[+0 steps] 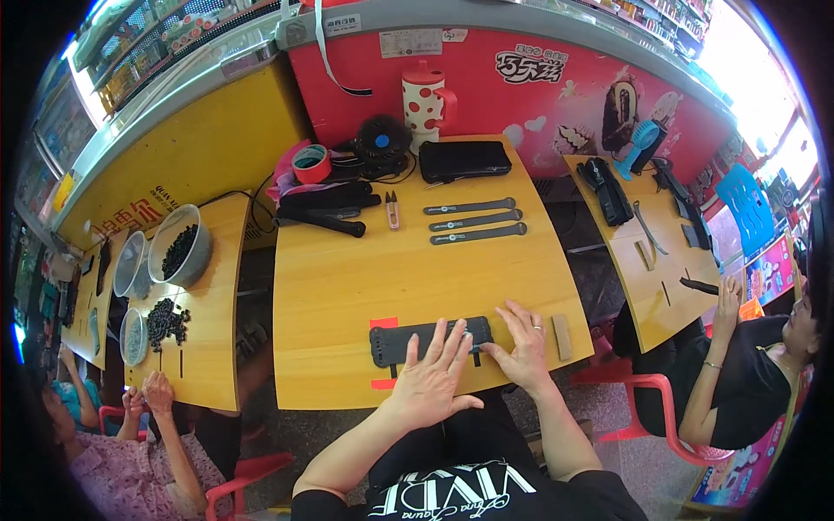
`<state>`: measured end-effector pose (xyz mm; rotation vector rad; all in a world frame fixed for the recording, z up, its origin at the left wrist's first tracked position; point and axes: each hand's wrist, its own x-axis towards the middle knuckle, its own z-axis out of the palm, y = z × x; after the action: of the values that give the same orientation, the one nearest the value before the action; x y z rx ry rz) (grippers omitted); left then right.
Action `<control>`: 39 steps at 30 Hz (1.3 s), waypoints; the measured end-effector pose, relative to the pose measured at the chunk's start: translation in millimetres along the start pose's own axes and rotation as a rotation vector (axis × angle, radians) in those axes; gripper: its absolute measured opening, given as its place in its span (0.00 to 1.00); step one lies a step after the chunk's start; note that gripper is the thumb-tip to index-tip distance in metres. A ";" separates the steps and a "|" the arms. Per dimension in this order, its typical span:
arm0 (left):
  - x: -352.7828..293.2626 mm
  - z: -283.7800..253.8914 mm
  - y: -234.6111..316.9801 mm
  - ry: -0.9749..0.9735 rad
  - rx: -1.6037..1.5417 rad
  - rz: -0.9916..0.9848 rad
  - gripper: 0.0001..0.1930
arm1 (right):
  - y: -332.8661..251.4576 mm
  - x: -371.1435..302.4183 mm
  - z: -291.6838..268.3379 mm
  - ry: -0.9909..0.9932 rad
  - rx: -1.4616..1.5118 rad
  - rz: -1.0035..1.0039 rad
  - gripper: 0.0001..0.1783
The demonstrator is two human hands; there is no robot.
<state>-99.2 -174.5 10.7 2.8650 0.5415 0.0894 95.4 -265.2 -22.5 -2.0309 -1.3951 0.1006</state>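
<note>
On the near part of the wooden table lies a flat dark grey strap, its left end showing small holes. My left hand rests on the strap's middle, fingers spread, hiding part of it. At the strap's right end is my right hand, its thumb by the edge and fingers stretched out; a ring shows on one finger. Red tape pieces mark the table by the left end. To the right of my right hand sits a narrow tan block.
Three grey straps lie farther back. Behind are thread snips, black straps, a tape roll, a fan, a pouch and a spotted tumbler. People sit at side tables; the left one holds tubs of black pieces.
</note>
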 end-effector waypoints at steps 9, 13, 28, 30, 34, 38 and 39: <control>13.0 16.3 -7.6 -0.087 -0.001 -0.032 0.57 | 7.5 10.7 -3.1 -0.015 0.065 -0.005 0.29; 8.3 1.4 -2.9 -0.036 -0.078 -0.020 0.53 | 37.3 58.9 -9.2 0.110 0.040 -0.014 0.24; -19.4 -12.0 -4.4 0.143 -0.171 0.135 0.29 | 85.0 174.8 16.6 0.262 -0.159 0.299 0.12; -20.6 -13.6 -5.6 0.254 -0.195 0.144 0.28 | 89.4 167.9 18.7 0.287 -0.027 0.188 0.09; -19.3 -49.4 -15.1 0.622 -0.281 0.038 0.26 | -17.4 124.4 -23.9 0.030 0.505 -0.249 0.07; 5.8 -108.3 -20.1 0.706 -0.305 -0.015 0.21 | -104.8 103.2 -68.9 -0.079 0.452 -0.683 0.09; 5.3 -114.0 -25.2 0.605 -0.316 0.012 0.19 | -114.5 101.7 -73.3 -0.092 0.461 -0.797 0.10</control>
<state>-114.7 -126.1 115.9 2.4982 0.5485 0.9698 77.1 -188.9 128.0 -1.0205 -1.9258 0.1485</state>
